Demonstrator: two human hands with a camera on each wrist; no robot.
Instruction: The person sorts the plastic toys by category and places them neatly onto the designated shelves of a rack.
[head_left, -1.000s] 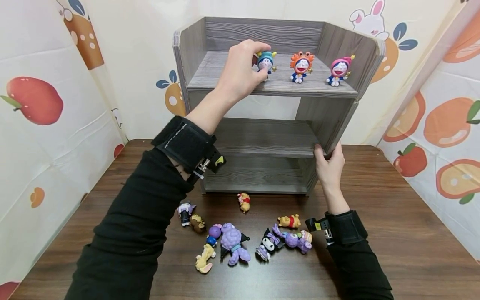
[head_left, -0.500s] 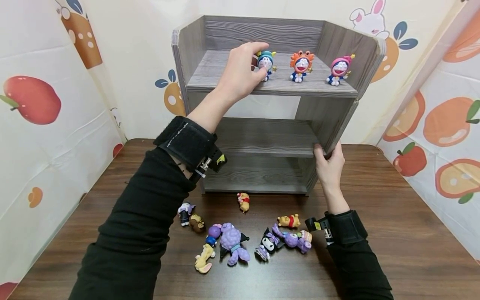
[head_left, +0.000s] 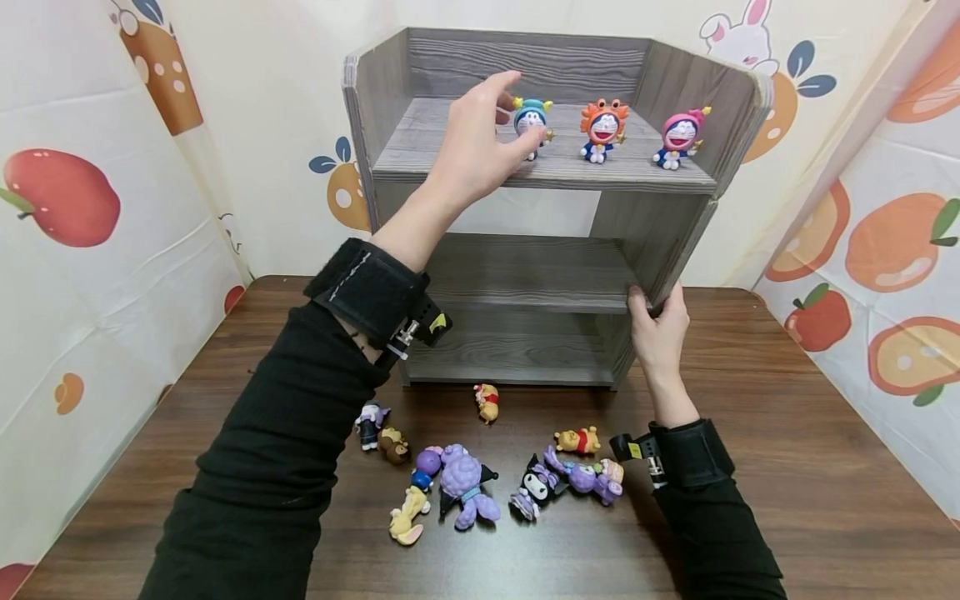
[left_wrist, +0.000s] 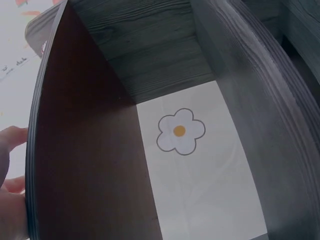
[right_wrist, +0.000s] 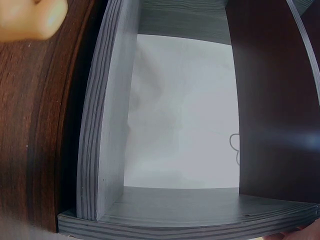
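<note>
At the top of the grey wooden shelf (head_left: 525, 296), my left hand (head_left: 476, 137) has its thumb and fingers spread beside a Doraemon figurine in a teal hat (head_left: 531, 112). The figurine stands upright, its lower part partly behind the thumb; whether the thumb touches it I cannot tell. To its right stand a Doraemon figurine in an orange crab hat (head_left: 603, 132) and one in a pink hat (head_left: 680, 137). My right hand (head_left: 660, 333) grips the shelf's right side panel, thumb on the front edge. In the left wrist view, fingertips (left_wrist: 14, 137) show at the board's edge.
Several small figurines lie on the brown table (head_left: 787, 483) before the shelf: Winnie the Pooh figures (head_left: 487, 403), a purple curly-haired one (head_left: 461, 475), a black-hooded one (head_left: 534, 490) and a yellow long-eared one (head_left: 408, 517). Fruit-printed cloth (head_left: 67, 333) stands around the table.
My left hand has loosened from the teal-hatted Doraemon figurine, its fingers lifting and shifting slightly left. The figurine stays standing in place. My right hand keeps its grip on the shelf.
</note>
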